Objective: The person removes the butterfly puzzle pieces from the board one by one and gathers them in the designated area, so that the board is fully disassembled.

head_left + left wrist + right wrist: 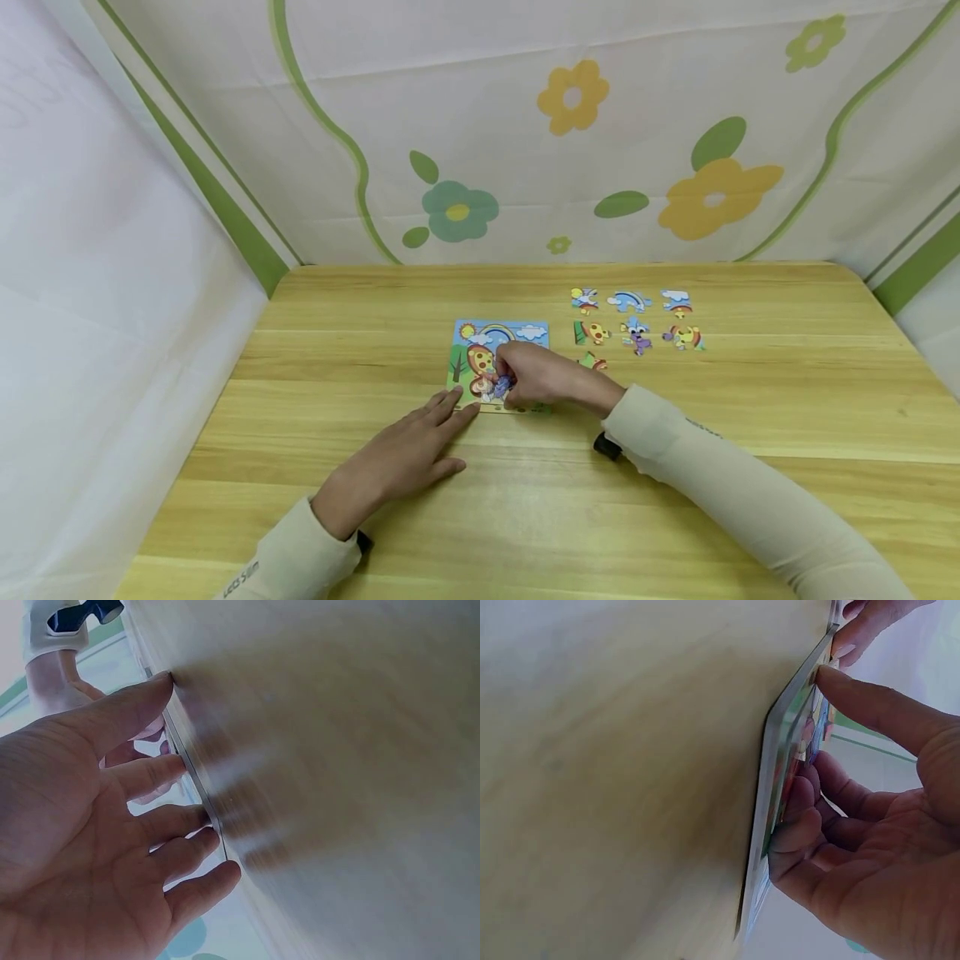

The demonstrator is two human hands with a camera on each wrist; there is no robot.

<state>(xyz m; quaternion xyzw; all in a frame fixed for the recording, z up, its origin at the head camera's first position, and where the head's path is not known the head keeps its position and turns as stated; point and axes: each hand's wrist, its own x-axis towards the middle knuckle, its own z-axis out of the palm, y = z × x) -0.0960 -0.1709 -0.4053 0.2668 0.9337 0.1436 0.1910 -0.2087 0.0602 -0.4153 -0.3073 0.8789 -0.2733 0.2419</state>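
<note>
A colourful jigsaw puzzle board point(459, 333) with a sun, rainbow and clouds lies flat on the table. My right hand point(536, 372) is over its right half, thumb and fingers curled round a purplish puzzle piece point(502, 385) at the board. In the right wrist view, the thumb point(877, 709) touches the near rim and the other fingers bend over the picture. My left hand point(408, 446) lies with its fingers extended, fingertips at the board's lower left edge. The left wrist view shows those fingers point(199, 892) along the thin board edge. My right hand hides part of the picture.
Several loose puzzle pieces lie in rows right of the board, among them a rainbow piece point(628, 301) and a purple-figure piece point(636, 335). One green and yellow piece point(592, 361) is partly behind my right wrist. A flowered cloth point(525, 150) rises behind the wooden table point(360, 308).
</note>
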